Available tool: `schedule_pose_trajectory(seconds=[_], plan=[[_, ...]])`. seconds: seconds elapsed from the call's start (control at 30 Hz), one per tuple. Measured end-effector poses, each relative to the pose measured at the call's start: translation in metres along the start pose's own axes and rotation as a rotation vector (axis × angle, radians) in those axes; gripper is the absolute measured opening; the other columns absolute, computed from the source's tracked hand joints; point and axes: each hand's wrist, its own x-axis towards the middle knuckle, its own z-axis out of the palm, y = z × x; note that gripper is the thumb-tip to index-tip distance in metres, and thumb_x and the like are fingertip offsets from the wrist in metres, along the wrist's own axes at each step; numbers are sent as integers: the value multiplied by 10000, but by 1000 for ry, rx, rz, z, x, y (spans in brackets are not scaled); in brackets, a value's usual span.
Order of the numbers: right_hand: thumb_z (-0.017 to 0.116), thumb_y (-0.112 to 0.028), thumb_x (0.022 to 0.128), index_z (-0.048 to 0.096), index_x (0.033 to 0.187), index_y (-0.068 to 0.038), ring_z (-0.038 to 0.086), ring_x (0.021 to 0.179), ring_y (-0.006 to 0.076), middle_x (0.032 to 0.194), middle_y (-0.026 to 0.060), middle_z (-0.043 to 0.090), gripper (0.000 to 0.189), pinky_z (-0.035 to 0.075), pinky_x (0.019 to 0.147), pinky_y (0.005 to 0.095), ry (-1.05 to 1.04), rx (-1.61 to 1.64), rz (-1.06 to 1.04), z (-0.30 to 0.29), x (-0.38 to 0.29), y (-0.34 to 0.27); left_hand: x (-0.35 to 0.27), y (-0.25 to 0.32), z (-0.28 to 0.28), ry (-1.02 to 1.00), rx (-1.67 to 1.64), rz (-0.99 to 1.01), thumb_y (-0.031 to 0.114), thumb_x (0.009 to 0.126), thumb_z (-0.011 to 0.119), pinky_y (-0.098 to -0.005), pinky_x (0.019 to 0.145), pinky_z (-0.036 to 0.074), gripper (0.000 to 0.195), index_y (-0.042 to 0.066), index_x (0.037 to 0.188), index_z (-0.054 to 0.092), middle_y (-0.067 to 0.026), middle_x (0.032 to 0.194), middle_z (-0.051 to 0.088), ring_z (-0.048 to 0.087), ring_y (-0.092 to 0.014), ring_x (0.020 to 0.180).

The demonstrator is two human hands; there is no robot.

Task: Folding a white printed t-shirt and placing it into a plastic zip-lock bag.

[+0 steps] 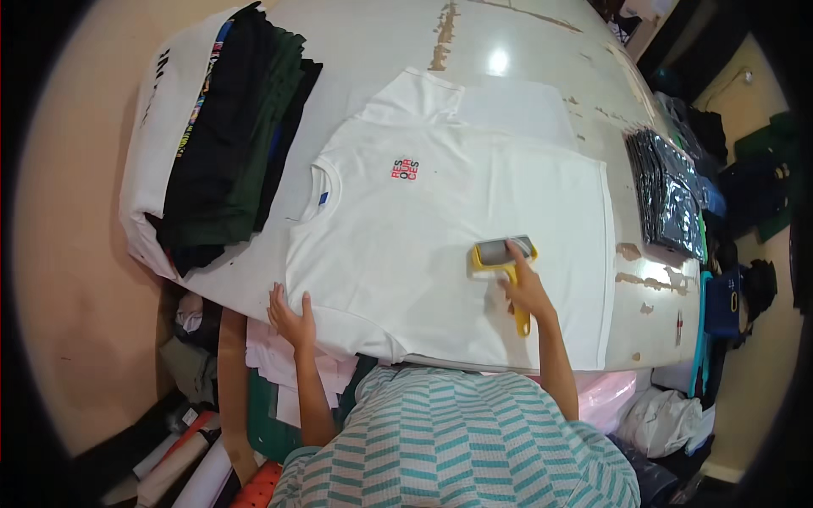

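Observation:
A white T-shirt lies spread on the table, its collar to the left and hem to the right, with a small red and black print on the chest. My right hand grips the yellow handle of a lint roller, index finger stretched towards the grey roll, over the lower part of the shirt. At the near left, my left hand rests at the shirt's shoulder and sleeve edge, fingers apart and holding nothing. A translucent sheet lies beyond the shirt, beside its far sleeve.
A stack of folded dark and white garments stands on the left of the table. Plastic-wrapped dark garments are piled at the right edge. A small red-and-clear item lies near the right corner. Rolls of material stand below left.

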Motion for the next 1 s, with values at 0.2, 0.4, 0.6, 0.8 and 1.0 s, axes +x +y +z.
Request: schedule_pose_trajectory(seconds=[0.2,0.4,0.6,0.8,1.0], plan=[[505,-61,774,296,1359,-236,497,531,168,777,98,504,645,493,404,320,48,22,-162,-6,92,-39,0,1,-1,-14,-11,-38,291,766,620,-472,1047,170,549,66,1225,420,-104,1304,430,333,-286,1250],[542,-52,768,278,1364,-206,531,562,137,800,84,563,669,472,462,284,66,125,-181,-6,94,-32,-1,1,-2,-30,-14,-52,290,768,614,-468,1048,166,546,70,1228,420,-101,1310,423,325,-281,1255],[574,-87,814,339,1335,-176,525,571,101,800,68,572,578,439,462,248,22,367,-83,-29,-16,44,0,2,-3,-38,3,-48,293,776,603,-468,1047,165,536,65,1226,422,-102,1313,419,324,-282,1256],[593,-95,806,450,1210,-44,519,499,108,740,83,612,431,419,445,231,5,411,154,-83,-142,118,1,3,-4,-38,10,-25,282,776,606,-463,1046,170,506,59,1199,440,-102,1310,422,324,-287,1255],[584,-186,836,527,1108,-26,511,476,90,666,51,581,320,413,439,218,-84,306,262,-99,-142,97,1,3,-4,-47,18,-27,283,775,604,-476,1042,169,501,57,1192,444,-115,1307,419,324,-298,1250]])
